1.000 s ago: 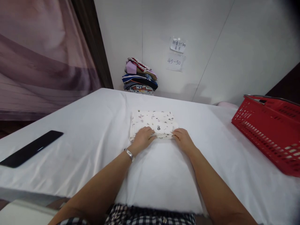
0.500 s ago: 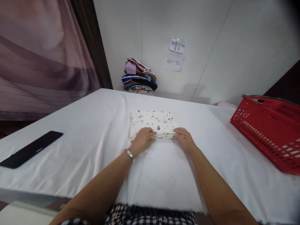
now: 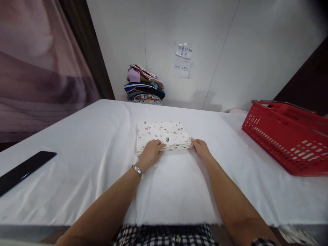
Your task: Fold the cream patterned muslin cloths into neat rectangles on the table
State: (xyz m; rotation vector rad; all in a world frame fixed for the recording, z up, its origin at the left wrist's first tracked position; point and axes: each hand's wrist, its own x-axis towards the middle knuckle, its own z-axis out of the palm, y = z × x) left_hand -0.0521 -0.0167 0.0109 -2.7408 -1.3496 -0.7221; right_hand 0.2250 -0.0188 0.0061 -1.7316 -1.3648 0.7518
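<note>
A folded white cloth with small printed figures (image 3: 161,135) lies flat on the white-covered table (image 3: 77,143). My left hand (image 3: 151,152), a silver bracelet on its wrist, rests on the cloth's near left edge with its fingers curled over the top layer. At the cloth's near right corner my right hand (image 3: 201,148) touches the edge with its fingertips. Whether either hand pinches the fabric is not clear.
A red plastic basket (image 3: 284,136) stands at the right on the table. A stack of folded colourful clothes (image 3: 144,85) sits by the back wall. A black flat object (image 3: 23,171) lies at the left edge. Paper notes (image 3: 183,59) hang on the wall.
The view has shifted right and slightly down. My right hand slid toward the cloth's right corner; my left hand stays on the near left edge.
</note>
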